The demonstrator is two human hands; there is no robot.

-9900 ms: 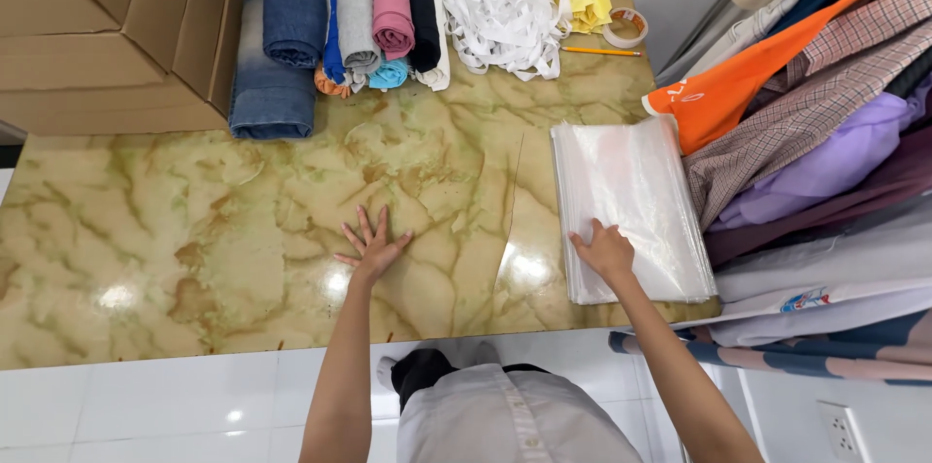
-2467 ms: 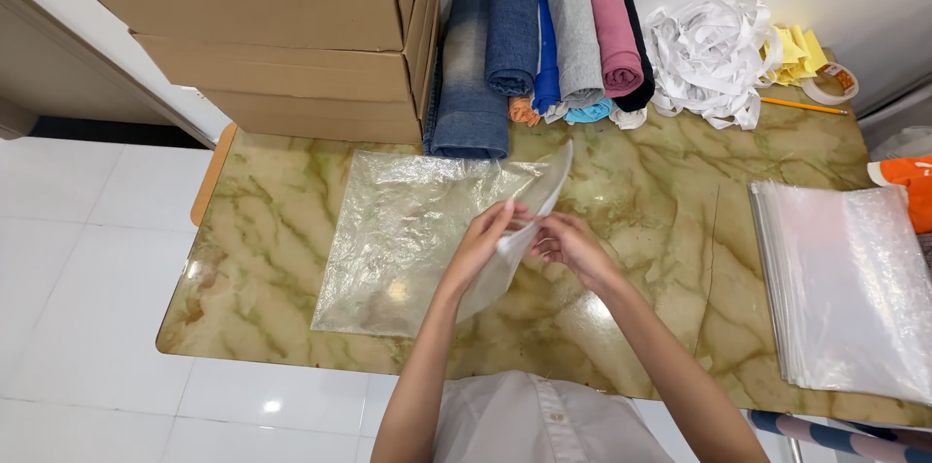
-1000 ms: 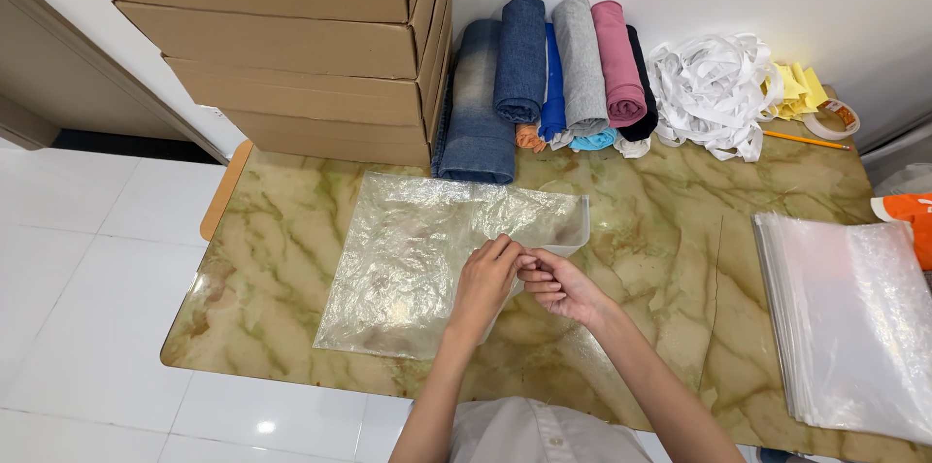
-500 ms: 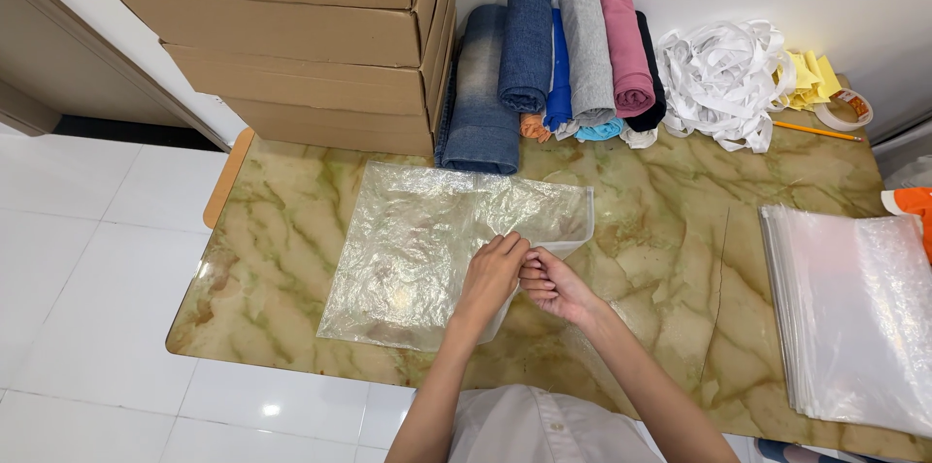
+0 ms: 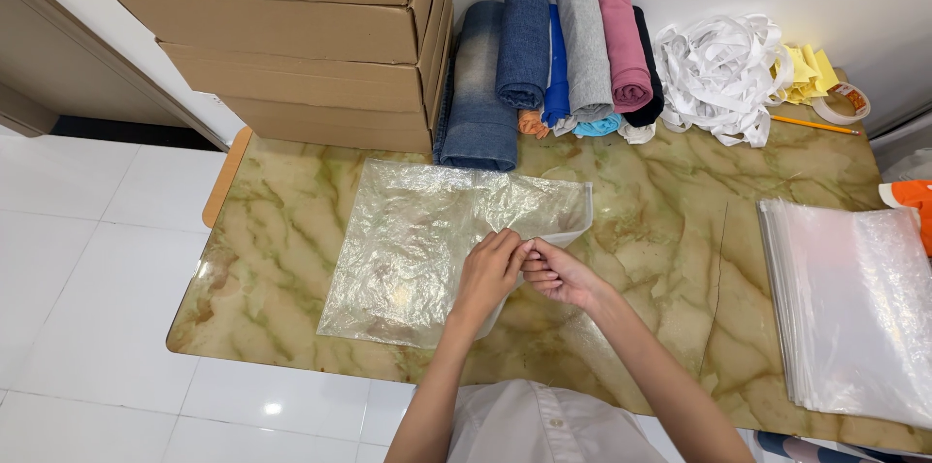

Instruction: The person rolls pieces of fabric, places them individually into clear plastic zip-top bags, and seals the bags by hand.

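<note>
A crinkled clear plastic bag lies flat on the marbled green-gold table. My left hand rests on the bag's right edge, fingers pinching it. My right hand meets it from the right, fingertips closed on the same edge where the bag's opening strip runs. Both hands touch each other at that edge, near the table's middle.
A stack of clear plastic bags lies at the right. Rolled garments and a heap of white strips line the back wall, with yellow paper, a pencil and a tape roll. Cardboard boxes stand back left.
A bag was taken from the right stack and spread flat at the table's left. In the last second my hands stayed pinched on its right edge; the raised flap has come down.
</note>
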